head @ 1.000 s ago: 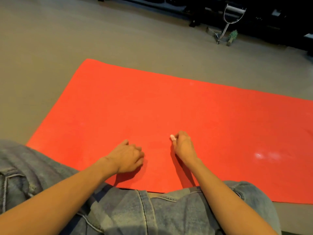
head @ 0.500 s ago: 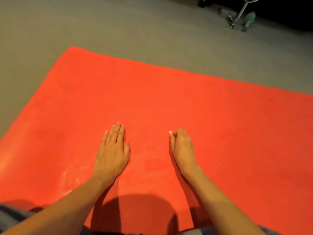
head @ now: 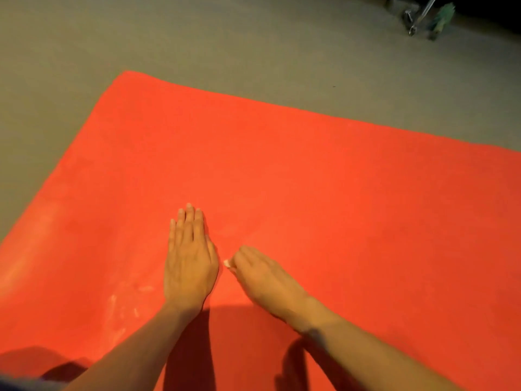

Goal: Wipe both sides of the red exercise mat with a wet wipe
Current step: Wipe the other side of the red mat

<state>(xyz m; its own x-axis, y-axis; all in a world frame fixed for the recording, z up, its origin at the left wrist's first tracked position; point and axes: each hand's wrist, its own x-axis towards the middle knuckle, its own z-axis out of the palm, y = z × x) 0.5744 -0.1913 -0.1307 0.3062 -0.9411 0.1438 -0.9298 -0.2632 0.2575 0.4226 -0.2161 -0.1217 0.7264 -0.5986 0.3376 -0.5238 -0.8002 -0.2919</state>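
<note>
Red exercise mat [head: 310,179] lay flat, 8 to 3 o'clock. Left hand [head: 190,261] pressed it, fingers straight, together; right hand [head: 265,275], at its 3 o'clock, pinched a wet wipe [head: 227,263]. We feared the small wad might slip out or skip patches.

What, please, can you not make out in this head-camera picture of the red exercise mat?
1. Head view, white wet wipe: only a tip shows; the right hand hides the rest.
2. Head view, red exercise mat: underside lies against the grey floor; right end cut off by the frame edge.
3. Head view, green object at top right: blurred, too small to identify.
</note>
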